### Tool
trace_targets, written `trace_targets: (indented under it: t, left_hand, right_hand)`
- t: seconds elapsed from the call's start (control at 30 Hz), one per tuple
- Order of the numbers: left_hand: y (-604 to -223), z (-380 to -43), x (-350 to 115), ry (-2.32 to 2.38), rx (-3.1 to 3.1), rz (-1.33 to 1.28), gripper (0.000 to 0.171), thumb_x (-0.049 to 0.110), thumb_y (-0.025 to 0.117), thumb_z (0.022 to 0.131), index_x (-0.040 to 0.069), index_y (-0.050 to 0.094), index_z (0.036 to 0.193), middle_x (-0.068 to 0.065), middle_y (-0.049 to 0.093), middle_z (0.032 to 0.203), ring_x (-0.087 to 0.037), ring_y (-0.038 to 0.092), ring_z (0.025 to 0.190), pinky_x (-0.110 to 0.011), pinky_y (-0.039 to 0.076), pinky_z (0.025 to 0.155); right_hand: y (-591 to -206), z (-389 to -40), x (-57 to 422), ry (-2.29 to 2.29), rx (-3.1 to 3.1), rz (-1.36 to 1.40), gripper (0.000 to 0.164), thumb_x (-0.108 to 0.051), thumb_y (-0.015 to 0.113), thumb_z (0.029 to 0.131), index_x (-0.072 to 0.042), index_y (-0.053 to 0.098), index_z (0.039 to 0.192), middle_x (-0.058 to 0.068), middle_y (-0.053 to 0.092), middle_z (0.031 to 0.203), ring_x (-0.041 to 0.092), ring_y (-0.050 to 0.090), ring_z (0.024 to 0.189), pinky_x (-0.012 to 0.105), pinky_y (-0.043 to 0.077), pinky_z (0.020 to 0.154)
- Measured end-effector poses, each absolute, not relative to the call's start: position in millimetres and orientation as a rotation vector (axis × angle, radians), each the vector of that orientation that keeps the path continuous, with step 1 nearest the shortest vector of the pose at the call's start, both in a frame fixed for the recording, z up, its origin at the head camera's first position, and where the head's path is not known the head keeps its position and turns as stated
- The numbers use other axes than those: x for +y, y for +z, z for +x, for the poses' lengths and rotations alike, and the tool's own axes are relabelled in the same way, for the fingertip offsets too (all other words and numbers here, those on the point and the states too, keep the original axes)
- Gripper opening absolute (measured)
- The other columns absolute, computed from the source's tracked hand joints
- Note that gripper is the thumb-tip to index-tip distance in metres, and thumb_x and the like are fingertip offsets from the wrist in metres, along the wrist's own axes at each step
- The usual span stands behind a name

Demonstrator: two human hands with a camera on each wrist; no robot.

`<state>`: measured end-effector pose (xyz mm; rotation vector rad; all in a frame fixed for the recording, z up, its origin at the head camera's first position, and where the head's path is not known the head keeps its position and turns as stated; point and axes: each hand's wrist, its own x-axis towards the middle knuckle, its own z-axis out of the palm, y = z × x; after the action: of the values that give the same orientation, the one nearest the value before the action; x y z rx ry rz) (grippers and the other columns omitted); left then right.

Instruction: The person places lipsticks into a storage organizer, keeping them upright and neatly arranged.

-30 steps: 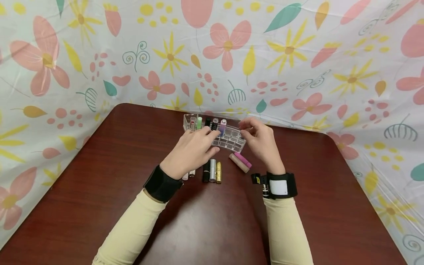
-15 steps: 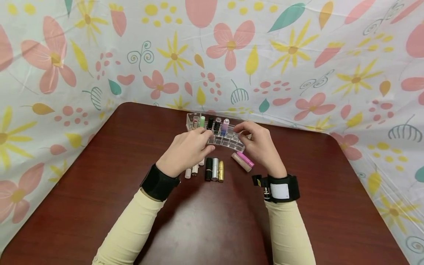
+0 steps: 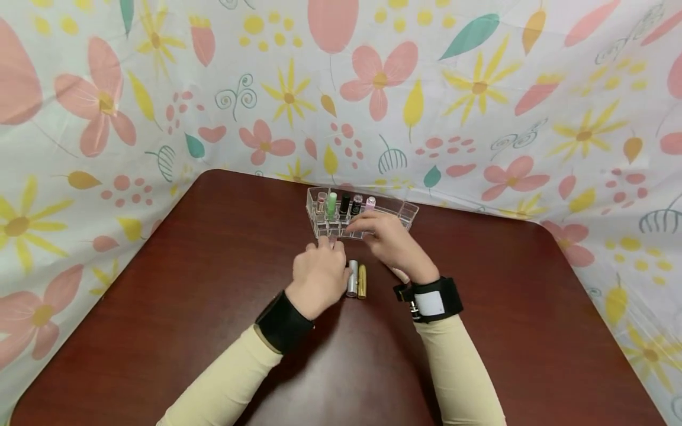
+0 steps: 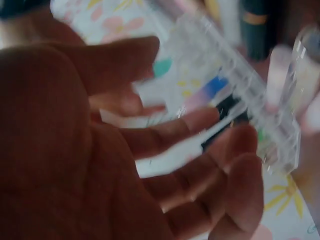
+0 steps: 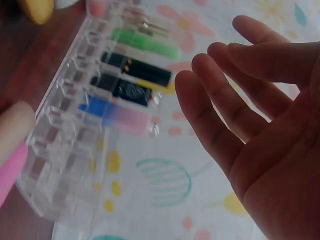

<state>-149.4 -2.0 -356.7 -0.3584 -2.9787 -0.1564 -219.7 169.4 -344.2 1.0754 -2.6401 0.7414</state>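
Observation:
A clear acrylic lipstick organizer [image 3: 393,204] stands at the back of the table. In its back row are a clear-capped red lipstick [image 3: 321,202], a green tube [image 3: 332,204], two black tubes [image 5: 150,72] and a pink-and-blue tube [image 5: 117,117]. My left hand [image 3: 319,275] reaches over the lipsticks in front of the organizer, fingertips near its front edge and beside a silver tube [image 3: 352,279]. Its fingers look loosely bent in the left wrist view, with nothing between them. Over the organizer's front right part hovers my right hand [image 3: 394,242], fingers relaxed and empty.
Right of the silver tube lies a gold tube [image 3: 362,281]. A beige tube [image 5: 15,125] and a bright pink tube [image 5: 11,172] lie before the organizer, mostly behind my right hand in the head view. A flowered curtain [image 3: 288,47] hangs behind the dark table [image 3: 224,236].
My left hand has drawn back from the organizer, down over the lipsticks in front. The right hand has shifted left across the organizer. The head view has moved slightly.

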Motion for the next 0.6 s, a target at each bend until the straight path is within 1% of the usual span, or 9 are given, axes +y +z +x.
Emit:
trace_targets:
  t: [0.03, 0.07, 0.13, 0.2, 0.27, 0.33, 0.43, 0.53, 0.6]
  left_hand:
    - [-361.6, -146.8, 2.3, -0.134, -2.938, -0.323, 0.044, 0.044, 0.069, 0.094, 0.007, 0.066, 0.118, -0.016, 0.065, 0.103, -0.031, 0.064, 0.081, -0.044, 0.055, 0.058]
    - [-366.6, -145.1, 6.4, -0.105, -2.892, -0.285, 0.042, 0.043, 0.069, 0.094, 0.006, 0.067, 0.115, -0.015, 0.065, 0.099, -0.03, 0.063, 0.076, -0.042, 0.054, 0.055]
    - [-377.4, -145.0, 13.8, -0.054, -2.808, -0.212, 0.038, 0.038, 0.073, 0.091, 0.006, 0.066, 0.109, -0.014, 0.064, 0.089, -0.028, 0.061, 0.068, -0.039, 0.05, 0.049]
    - [-386.7, -147.6, 18.8, -0.003, -2.768, -0.153, 0.035, 0.035, 0.074, 0.088, 0.007, 0.064, 0.106, -0.013, 0.063, 0.084, -0.026, 0.059, 0.063, -0.036, 0.048, 0.047]
    - [-394.9, -150.9, 19.7, 0.033, -2.781, -0.104, 0.038, 0.035, 0.075, 0.087, 0.006, 0.061, 0.108, -0.012, 0.062, 0.083, -0.026, 0.059, 0.061, -0.035, 0.048, 0.047]
    - [-401.9, -153.0, 17.1, 0.057, -2.803, -0.077, 0.037, 0.033, 0.074, 0.087, 0.006, 0.06, 0.107, -0.012, 0.061, 0.081, -0.026, 0.06, 0.059, -0.034, 0.048, 0.047]
    - [-409.6, -154.6, 12.5, 0.072, -2.818, -0.06, 0.031, 0.032, 0.071, 0.09, 0.004, 0.06, 0.101, -0.011, 0.058, 0.078, -0.024, 0.057, 0.053, -0.033, 0.047, 0.046]
    - [-410.7, -157.0, 12.7, 0.088, -2.78, -0.058, 0.029, 0.031, 0.07, 0.09, 0.005, 0.059, 0.094, -0.01, 0.055, 0.074, -0.022, 0.054, 0.049, -0.032, 0.044, 0.044]
    - [-408.8, -160.6, 15.1, 0.103, -2.731, -0.054, 0.03, 0.032, 0.071, 0.089, 0.006, 0.058, 0.091, -0.008, 0.054, 0.072, -0.021, 0.053, 0.048, -0.031, 0.043, 0.043]
  right_hand:
    - [-346.4, -222.7, 165.4, 0.717, -2.656, 1.106, 0.04, 0.014, 0.054, 0.091, -0.012, 0.079, 0.108, 0.008, 0.073, 0.118, 0.026, 0.068, 0.114, 0.041, 0.055, 0.097]
    - [-348.9, -225.3, 161.7, 0.695, -2.674, 1.13, 0.042, 0.014, 0.052, 0.091, -0.013, 0.079, 0.108, 0.008, 0.072, 0.12, 0.026, 0.068, 0.116, 0.041, 0.055, 0.097]
    - [-354.5, -230.1, 156.2, 0.644, -2.705, 1.161, 0.045, 0.014, 0.05, 0.091, -0.015, 0.079, 0.108, 0.009, 0.071, 0.125, 0.027, 0.067, 0.119, 0.04, 0.056, 0.092]
    - [-361.7, -235.1, 152.5, 0.56, -2.718, 1.192, 0.047, 0.015, 0.049, 0.09, -0.015, 0.079, 0.108, 0.01, 0.071, 0.127, 0.028, 0.067, 0.119, 0.04, 0.057, 0.09]
    - [-369.0, -239.1, 147.8, 0.489, -2.738, 1.232, 0.048, 0.016, 0.049, 0.088, -0.014, 0.079, 0.109, 0.011, 0.07, 0.128, 0.029, 0.068, 0.118, 0.039, 0.058, 0.086]
    - [-375.7, -242.3, 141.4, 0.41, -2.75, 1.29, 0.048, 0.017, 0.049, 0.085, -0.014, 0.078, 0.108, 0.012, 0.07, 0.128, 0.028, 0.068, 0.118, 0.039, 0.058, 0.087]
    - [-384.2, -245.6, 132.2, 0.333, -2.782, 1.345, 0.045, 0.017, 0.051, 0.085, -0.016, 0.077, 0.104, 0.008, 0.071, 0.124, 0.024, 0.069, 0.114, 0.035, 0.057, 0.084]
    - [-385.8, -248.1, 129.4, 0.269, -2.798, 1.338, 0.037, 0.011, 0.056, 0.089, -0.018, 0.076, 0.101, 0.004, 0.072, 0.119, 0.021, 0.07, 0.108, 0.033, 0.056, 0.08]
    - [-383.3, -251.1, 131.1, 0.242, -2.798, 1.329, 0.035, 0.008, 0.058, 0.091, -0.019, 0.076, 0.104, 0.003, 0.071, 0.116, 0.021, 0.07, 0.105, 0.034, 0.057, 0.08]
